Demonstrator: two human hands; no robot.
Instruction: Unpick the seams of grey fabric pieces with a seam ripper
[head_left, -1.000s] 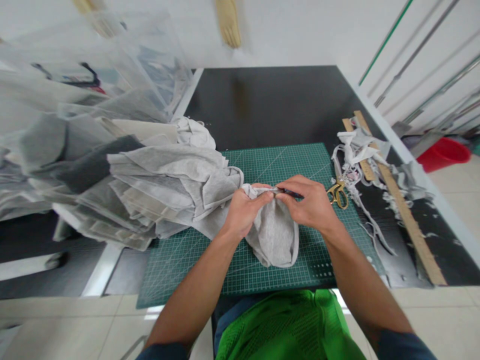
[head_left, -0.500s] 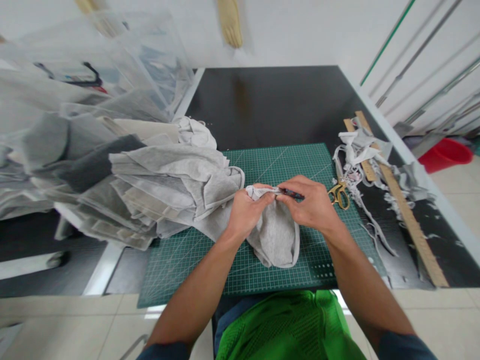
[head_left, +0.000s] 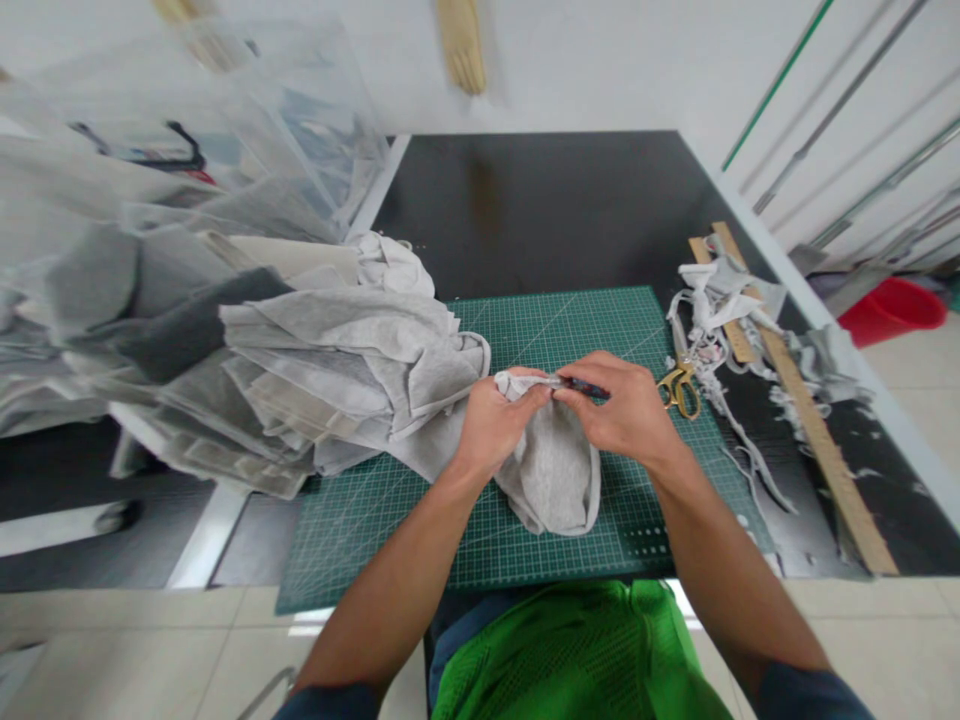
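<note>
Light grey knit fabric (head_left: pixel 555 480) hangs in folds over the green cutting mat (head_left: pixel 570 330). My left hand (head_left: pixel 491 420) pinches its gathered upper edge between thumb and fingers. Close on the right, my right hand (head_left: pixel 622 405) is closed around a slim tool with a dark handle (head_left: pixel 586 388). The tool's metal tip meets the pinched edge, and fingers hide much of it, so its exact kind is unclear. Both hands sit just above the mat, fingertips nearly touching.
Left of my hands lies a large heap of grey fabric pieces (head_left: pixel 352 350). Gold-handled scissors (head_left: pixel 681 388) rest at the mat's right side, beside fabric scraps (head_left: pixel 712 300) and a wooden ruler (head_left: pixel 817 430). A red bucket (head_left: pixel 892 310) stands on the floor at right.
Almost nothing differs. The tool's handle shows slightly differently in my right hand, while the fabric and my left hand hold their place.
</note>
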